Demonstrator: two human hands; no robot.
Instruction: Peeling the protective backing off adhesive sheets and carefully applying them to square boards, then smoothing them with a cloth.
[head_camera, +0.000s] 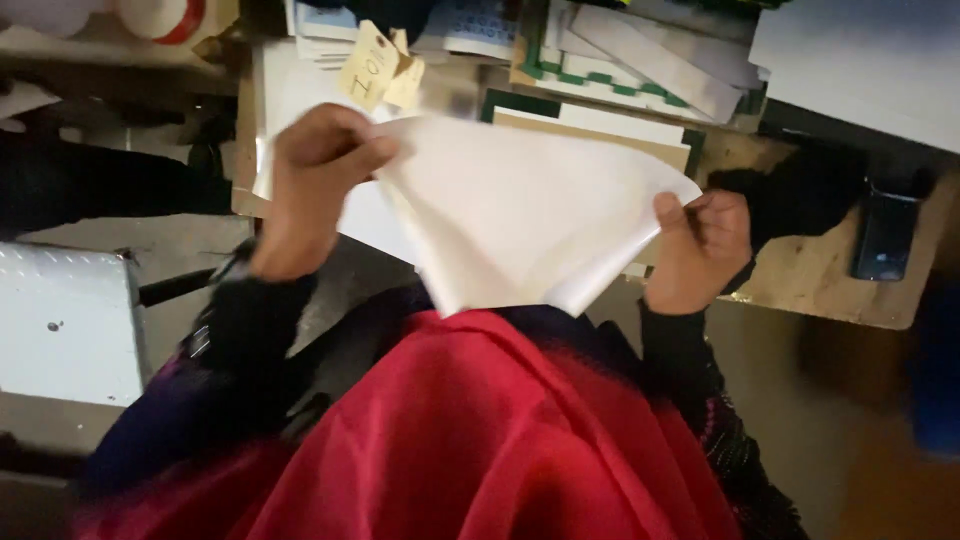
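Cluttered bench (820, 290) far side, stacked with card and paper sheets. Red fabric (480, 440) across lap, near. White paper sheet (520, 215) held up between, folded, curling: judged light, limp, easily creased; best gripped at edges. Left hand (315, 185) pinching far-left corner; right hand (700, 250) closed on right edge.

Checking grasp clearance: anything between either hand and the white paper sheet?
Nothing visible. The left hand and the right hand each already pinch an edge of the folded white paper sheet, held above the red cloth.
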